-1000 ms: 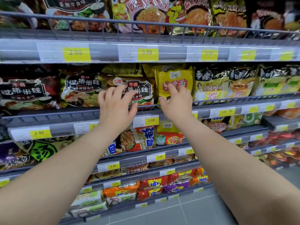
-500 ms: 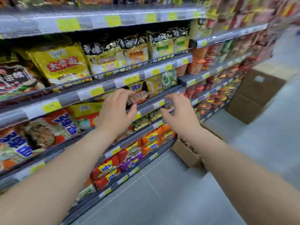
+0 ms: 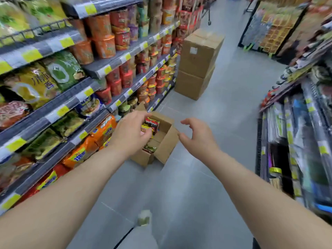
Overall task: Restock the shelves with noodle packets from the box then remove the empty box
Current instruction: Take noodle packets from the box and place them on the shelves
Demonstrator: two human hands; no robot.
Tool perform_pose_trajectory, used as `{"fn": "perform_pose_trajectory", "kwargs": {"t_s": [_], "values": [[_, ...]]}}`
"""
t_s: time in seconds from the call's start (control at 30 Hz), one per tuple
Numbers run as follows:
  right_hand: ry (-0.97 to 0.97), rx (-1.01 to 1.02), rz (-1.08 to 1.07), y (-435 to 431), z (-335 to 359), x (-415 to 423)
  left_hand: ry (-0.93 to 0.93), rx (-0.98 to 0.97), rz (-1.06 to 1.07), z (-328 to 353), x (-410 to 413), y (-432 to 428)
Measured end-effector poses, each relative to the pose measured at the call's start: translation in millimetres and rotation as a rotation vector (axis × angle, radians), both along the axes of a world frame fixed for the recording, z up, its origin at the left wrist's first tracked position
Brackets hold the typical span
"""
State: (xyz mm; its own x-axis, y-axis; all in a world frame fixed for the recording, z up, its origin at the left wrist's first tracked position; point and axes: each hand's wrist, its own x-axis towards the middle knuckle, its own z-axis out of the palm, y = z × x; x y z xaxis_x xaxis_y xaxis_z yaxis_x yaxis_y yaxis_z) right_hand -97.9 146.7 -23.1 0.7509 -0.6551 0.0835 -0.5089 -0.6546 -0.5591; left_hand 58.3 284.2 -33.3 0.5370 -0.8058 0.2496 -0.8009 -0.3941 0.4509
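Observation:
An open cardboard box [image 3: 166, 141] stands on the grey floor beside the bottom shelf, flaps up, with noodle packets [image 3: 151, 125] lying inside. My left hand [image 3: 132, 133] hovers above the box's near left side, fingers loosely curled and empty. My right hand [image 3: 196, 136] hangs just right of the box, fingers relaxed, holding nothing. The shelves [image 3: 53, 97] on the left carry bagged noodles near me and cup noodles farther along.
Two sealed cardboard boxes [image 3: 199, 63] are stacked against the shelf end farther down the aisle. Another shelf unit [image 3: 294, 126] lines the right side. A display rack [image 3: 273, 24] stands at the far right. Grey floor runs between the shelves.
The view swung from the shelf front down and right to the aisle floor. Both hands left the shelf packets and dropped toward the open box.

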Motion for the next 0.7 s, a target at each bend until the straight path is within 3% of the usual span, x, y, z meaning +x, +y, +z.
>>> {"fn": "perform_pose_trajectory", "kwargs": {"t_s": [0.2, 0.53, 0.7], "values": [[0.058, 0.018, -0.048, -111.4, -26.6, 46.2, 0.066, 0.001, -0.068, -22.2, 52.4, -124.7], [0.077, 0.049, -0.117, -285.2, -14.6, 129.8, 0.093, 0.093, -0.131, -17.5, 144.5, -309.2], [0.096, 0.046, -0.054, -385.3, -26.7, 168.0, 0.101, 0.112, -0.079, -30.8, 177.5, -398.2]]}}
